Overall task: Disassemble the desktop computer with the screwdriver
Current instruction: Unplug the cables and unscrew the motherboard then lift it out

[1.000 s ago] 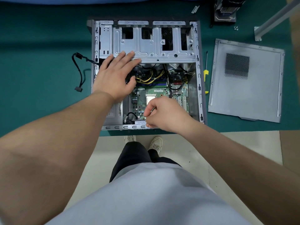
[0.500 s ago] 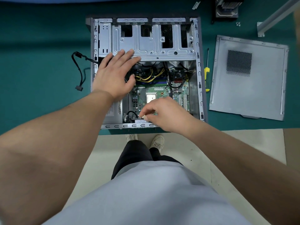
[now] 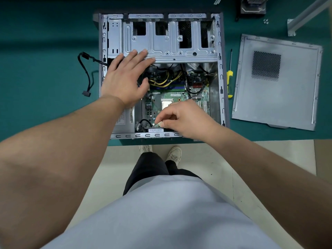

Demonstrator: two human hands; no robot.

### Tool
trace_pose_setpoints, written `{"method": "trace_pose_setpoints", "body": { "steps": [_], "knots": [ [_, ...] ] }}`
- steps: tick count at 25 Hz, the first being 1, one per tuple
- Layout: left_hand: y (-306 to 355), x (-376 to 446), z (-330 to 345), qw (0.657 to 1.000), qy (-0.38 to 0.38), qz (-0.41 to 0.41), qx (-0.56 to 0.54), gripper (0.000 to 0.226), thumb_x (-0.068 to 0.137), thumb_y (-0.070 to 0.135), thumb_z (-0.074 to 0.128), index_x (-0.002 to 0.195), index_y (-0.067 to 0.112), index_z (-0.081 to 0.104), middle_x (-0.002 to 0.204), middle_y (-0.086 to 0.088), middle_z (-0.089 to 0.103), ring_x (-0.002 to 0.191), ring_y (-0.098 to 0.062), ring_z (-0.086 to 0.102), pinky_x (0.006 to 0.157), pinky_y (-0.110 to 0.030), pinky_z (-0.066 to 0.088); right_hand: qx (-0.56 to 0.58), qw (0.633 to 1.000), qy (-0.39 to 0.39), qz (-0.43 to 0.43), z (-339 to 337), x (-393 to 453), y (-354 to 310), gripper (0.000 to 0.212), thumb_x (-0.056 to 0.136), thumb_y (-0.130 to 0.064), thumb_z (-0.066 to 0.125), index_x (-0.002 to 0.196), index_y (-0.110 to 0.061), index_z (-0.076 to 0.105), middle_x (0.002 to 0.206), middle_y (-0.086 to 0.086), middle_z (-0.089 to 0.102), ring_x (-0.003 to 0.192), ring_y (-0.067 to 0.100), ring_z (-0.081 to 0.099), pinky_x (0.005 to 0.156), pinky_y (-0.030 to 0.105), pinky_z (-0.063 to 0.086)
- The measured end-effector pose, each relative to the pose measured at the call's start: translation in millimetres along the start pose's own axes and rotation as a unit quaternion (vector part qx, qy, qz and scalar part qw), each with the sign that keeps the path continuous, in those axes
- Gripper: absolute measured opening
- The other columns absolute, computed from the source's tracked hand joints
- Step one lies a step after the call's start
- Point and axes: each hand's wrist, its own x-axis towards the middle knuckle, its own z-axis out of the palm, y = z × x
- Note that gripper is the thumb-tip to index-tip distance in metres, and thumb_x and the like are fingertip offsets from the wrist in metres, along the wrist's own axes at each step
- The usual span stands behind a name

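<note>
An open grey metal desktop computer case (image 3: 220, 69) lies on its side on the dark green tabletop (image 3: 45, 51), its interior facing up and its near edge at the tabletop's front edge. The left hand (image 3: 125, 78) rests flat, fingers straight and spread, on the left part of the case, with the fingertips on the silver metal drive cage (image 3: 170, 45) and the palm over the inside. The right hand (image 3: 181, 117) is curled over the near part of the green motherboard (image 3: 168, 97), thumb and forefinger pinched together close to the board's front edge; whether they hold anything small there cannot be told. Yellow and black cables (image 3: 167, 79) run across the far part of the board. A loose black cable with a connector (image 3: 86, 74) hangs out of the case's left side onto the tabletop. The yellow-handled screwdriver (image 3: 229, 81) lies on the tabletop just beside the case's right wall, untouched, between the case and the removed grey metal side panel with a perforated vent (image 3: 276, 81). A few small screws (image 3: 265, 21) lie farther back, near an angled metal bar (image 3: 305, 17).
</note>
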Motion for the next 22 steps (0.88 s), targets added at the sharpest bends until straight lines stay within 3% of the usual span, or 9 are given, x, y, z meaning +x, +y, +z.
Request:
{"method": "trace_pose_setpoints", "body": {
  "steps": [2,4,7,11,15,17,20,22],
  "knots": [
    [-0.5,-0.2,0.7,1.000,0.000,0.002,0.002,0.060,0.097,0.042,0.039,0.157,0.040,0.031,0.167,0.012,0.028,0.156,-0.012,0.020,0.128,-0.044,0.010,-0.053,0.998,-0.023,-0.034,4.3,2.3,-5.1,0.013,0.093,-0.026,0.075,0.102,-0.033,0.080,0.088,-0.013,0.069,0.084,0.004,0.064,0.080,0.032,0.054],
    [-1.7,0.4,0.7,1.000,0.000,0.002,0.004,0.060,0.098,0.042,0.039,0.157,0.040,0.031,0.167,0.012,0.028,0.156,-0.012,0.020,0.128,-0.044,0.010,-0.050,0.997,-0.034,-0.051,5.9,3.3,-4.8,0.014,0.093,-0.023,0.075,0.102,-0.031,0.081,0.087,-0.011,0.065,0.085,0.009,0.062,0.082,0.036,0.053],
    [-1.5,1.0,0.6,1.000,0.000,0.000,0.004,0.060,0.098,0.042,0.039,0.157,0.041,0.031,0.167,0.013,0.028,0.156,-0.012,0.020,0.128,-0.044,0.010,0.006,0.998,-0.051,-0.029,6.1,2.9,1.8,0.017,0.091,-0.020,0.077,0.103,-0.031,0.080,0.091,-0.009,0.064,0.086,0.007,0.062,0.081,0.025,0.051],
    [-1.8,1.2,0.7,1.000,-0.001,0.001,0.004,0.060,0.097,0.042,0.040,0.157,0.041,0.031,0.168,0.012,0.028,0.156,-0.012,0.020,0.128,-0.043,0.009,0.063,0.997,-0.044,0.026,8.0,8.9,5.8,0.014,0.084,-0.017,0.084,0.095,-0.024,0.077,0.082,-0.007,0.071,0.068,-0.002,0.060,0.067,0.013,0.049],
    [-1.3,1.4,0.5,1.000,0.000,-0.002,0.000,0.060,0.098,0.043,0.040,0.157,0.041,0.032,0.167,0.013,0.028,0.156,-0.012,0.020,0.128,-0.042,0.009,0.004,0.999,-0.046,-0.013,5.9,7.0,8.6,0.011,0.088,-0.023,0.080,0.098,-0.028,0.080,0.088,-0.011,0.070,0.080,0.001,0.063,0.074,0.014,0.049],
    [-1.2,1.3,0.5,1.000,-0.001,-0.002,0.000,0.059,0.098,0.043,0.039,0.156,0.042,0.031,0.168,0.013,0.027,0.156,-0.012,0.020,0.128,-0.043,0.009,0.024,0.998,-0.050,-0.010,4.4,3.7,10.5,0.016,0.090,-0.021,0.077,0.105,-0.027,0.079,0.092,-0.010,0.071,0.084,0.003,0.064,0.076,0.015,0.050],
    [-1.3,1.6,-0.1,1.000,-0.004,-0.003,-0.003,0.059,0.098,0.043,0.039,0.156,0.043,0.031,0.168,0.013,0.027,0.156,-0.012,0.019,0.128,-0.043,0.009,0.087,0.995,-0.049,0.013,0.8,-0.2,12.9,0.019,0.091,-0.017,0.077,0.108,-0.025,0.078,0.093,-0.009,0.073,0.079,-0.002,0.065,0.068,0.011,0.049],
    [-1.2,1.3,-0.6,1.000,-0.005,-0.004,-0.002,0.059,0.098,0.043,0.039,0.156,0.042,0.031,0.168,0.013,0.027,0.156,-0.012,0.019,0.128,-0.044,0.009,0.095,0.994,-0.049,0.018,-4.7,-0.6,12.0,0.017,0.092,-0.022,0.077,0.108,-0.028,0.078,0.095,-0.011,0.074,0.083,-0.001,0.067,0.071,0.015,0.054]
  ]
}}
